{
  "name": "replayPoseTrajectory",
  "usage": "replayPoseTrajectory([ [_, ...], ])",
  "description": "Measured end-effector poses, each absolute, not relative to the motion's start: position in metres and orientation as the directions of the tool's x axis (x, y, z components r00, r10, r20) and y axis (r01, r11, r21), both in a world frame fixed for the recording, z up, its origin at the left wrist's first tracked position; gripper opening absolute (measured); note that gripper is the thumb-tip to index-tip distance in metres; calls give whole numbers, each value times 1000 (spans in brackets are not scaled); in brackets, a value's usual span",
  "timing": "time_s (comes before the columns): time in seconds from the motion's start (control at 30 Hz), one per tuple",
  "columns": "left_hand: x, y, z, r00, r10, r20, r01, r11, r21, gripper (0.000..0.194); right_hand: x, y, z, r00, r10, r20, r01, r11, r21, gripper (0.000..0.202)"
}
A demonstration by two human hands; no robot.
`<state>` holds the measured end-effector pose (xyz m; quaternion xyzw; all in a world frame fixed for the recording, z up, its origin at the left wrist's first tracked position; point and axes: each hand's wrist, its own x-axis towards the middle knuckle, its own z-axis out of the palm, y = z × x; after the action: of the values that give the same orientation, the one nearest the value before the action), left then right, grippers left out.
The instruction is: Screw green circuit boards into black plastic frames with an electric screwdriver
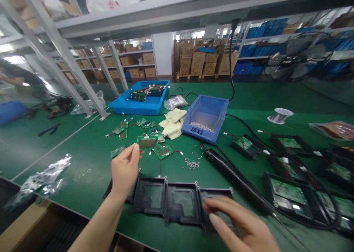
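Note:
Between thumb and fingertips, my left hand (125,171) pinches a green circuit board with a grey display (147,143), raised over the bench. Below it stands a row of black plastic housings (181,204) with rectangular windows, the leftmost partly hidden by my left hand and wrist. My right hand (239,220) hovers at the right end of the row, thumb and fingers apart, nothing visible between them; whether it touches the housing I cannot tell. More circuit boards (163,151) with red-and-black leads lie beyond my left hand. A pile of small screws (192,163) lies past the housings.
A blue bin marked 25X6 (203,119) holds small screws. Left of it are yellow cloths (174,123) and a blue tray (135,108) of boards. An electric screwdriver (238,180) lies diagonally at right, beside housings fitted with boards (287,193). A solder spool (280,116) stands behind.

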<state>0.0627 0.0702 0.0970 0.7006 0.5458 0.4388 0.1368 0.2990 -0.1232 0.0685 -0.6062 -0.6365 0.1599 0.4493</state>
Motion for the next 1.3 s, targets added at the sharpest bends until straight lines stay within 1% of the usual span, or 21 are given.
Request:
replayPoseTrajectory([
  [0.07,75,61,97,-91,915,392,358,-338,871,36,288,-120,70,143,926,348,546,220,-809,23],
  [0.1,81,56,98,-117,934,338,218,-308,926,35,285,-119,69,155,932,327,501,212,-839,22],
  [0.17,92,41,103,-99,974,205,-19,-207,978,36,281,-119,65,183,940,287,390,199,-899,26],
  [0.2,97,30,105,-39,991,126,-104,-129,986,38,279,-119,61,195,940,282,327,208,-922,32],
  [0.23,102,17,106,54,998,41,-157,-32,987,41,277,-120,58,196,939,281,263,226,-938,41],
  [0.3,113,-10,105,277,955,-110,-177,164,970,44,271,-120,54,181,937,299,151,274,-950,61],
  [0.33,117,-23,102,361,918,-163,-170,237,957,46,268,-119,54,178,933,314,115,297,-948,66],
  [0.4,120,-42,95,463,860,-213,-135,306,942,49,264,-117,56,184,927,327,85,317,-945,64],
  [0.47,118,-50,88,512,842,-172,-41,224,974,52,264,-114,61,191,925,328,78,319,-945,58],
  [0.53,112,-49,83,467,884,0,89,-47,995,47,267,-112,65,168,935,311,48,307,-950,61],
  [0.57,108,-47,82,399,906,142,159,-221,962,41,269,-112,65,139,945,295,30,294,-955,64],
  [0.6,105,-45,82,326,896,301,225,-382,896,34,271,-112,64,104,955,279,24,278,-960,66],
  [0.63,103,-43,82,275,854,442,277,-511,814,28,273,-112,63,67,963,262,39,260,-965,67],
  [0.67,103,-42,84,269,795,543,303,-605,736,25,274,-112,60,29,968,251,74,248,-966,68],
  [0.7,103,-41,85,308,743,595,305,-669,678,22,275,-113,57,-4,970,244,120,242,-963,68],
  [0.77,106,-42,88,434,687,583,269,-716,644,20,277,-115,52,-48,967,251,207,255,-945,66],
  [0.83,109,-44,90,493,699,518,261,-687,678,20,277,-116,49,-75,964,255,259,265,-929,63],
  [0.97,111,-44,91,527,745,409,244,-593,767,16,279,-116,52,-128,963,238,289,266,-920,60],
  [1.13,107,-39,93,578,750,323,203,-515,833,11,279,-114,59,-182,952,246,290,291,-912,65],
  [1.23,105,-37,95,596,739,314,192,-510,838,10,279,-114,60,-213,949,234,285,290,-914,64],
  [1.3,105,-37,96,603,721,343,170,-536,827,9,279,-115,58,-234,948,216,289,280,-916,62],
])
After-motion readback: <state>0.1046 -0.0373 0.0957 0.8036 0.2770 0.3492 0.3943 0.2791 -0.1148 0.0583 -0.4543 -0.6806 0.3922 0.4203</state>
